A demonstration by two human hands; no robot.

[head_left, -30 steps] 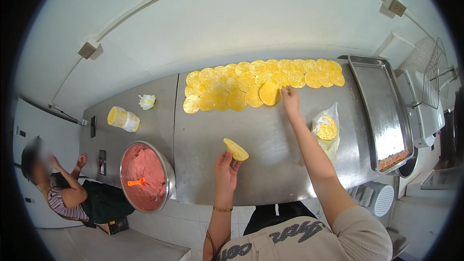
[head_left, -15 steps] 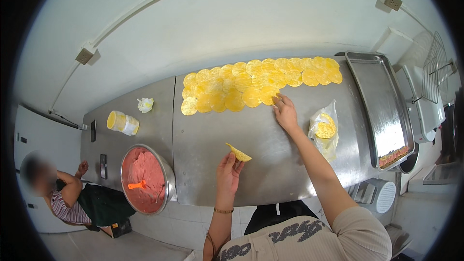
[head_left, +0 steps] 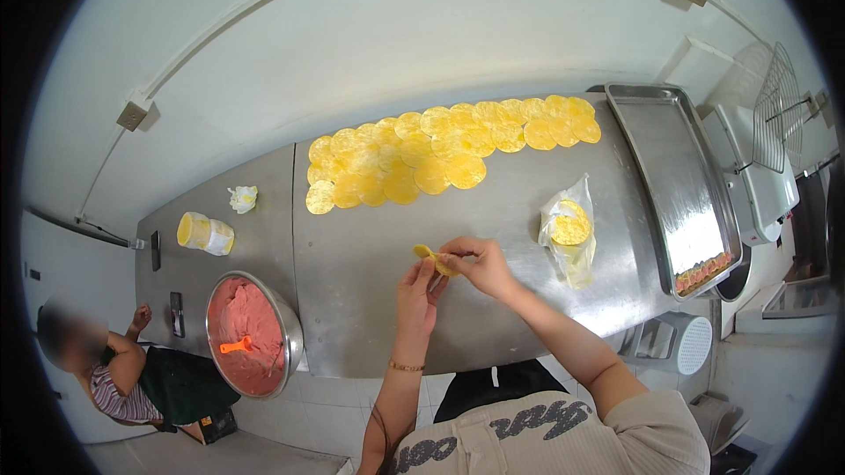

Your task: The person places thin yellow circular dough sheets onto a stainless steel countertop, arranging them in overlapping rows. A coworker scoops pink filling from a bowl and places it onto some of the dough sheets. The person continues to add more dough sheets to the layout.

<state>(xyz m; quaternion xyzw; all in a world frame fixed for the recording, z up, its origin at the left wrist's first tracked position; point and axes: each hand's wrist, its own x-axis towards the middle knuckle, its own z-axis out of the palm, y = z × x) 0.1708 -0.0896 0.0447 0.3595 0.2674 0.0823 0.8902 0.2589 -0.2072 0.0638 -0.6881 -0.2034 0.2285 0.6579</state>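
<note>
Above the near part of the steel table, my left hand [head_left: 420, 288] grips a bent yellow tortilla [head_left: 424, 251]. My right hand [head_left: 478, 265] meets it there, its fingers closed on the tortilla's right side. Whether this is one tortilla or several pressed together cannot be made out. Beyond my hands, overlapping yellow tortillas [head_left: 400, 184] lie flat in rows along the back of the table. To the right of my hands, more tortillas [head_left: 570, 224] rest in an opened clear plastic bag [head_left: 579, 269].
At left stands a steel bowl [head_left: 297, 343] of pink paste [head_left: 251, 312] with an orange scoop [head_left: 236, 346]. Behind it are wrapped yellow stacks [head_left: 206, 234] and crumpled plastic [head_left: 243, 199]. A metal tray [head_left: 656, 171] with filled pieces sits at right. A person [head_left: 132, 360] is at far left.
My right hand has left the spread tortillas and come back to my left hand, where both now hold the bent tortilla. The view has shifted slightly.
</note>
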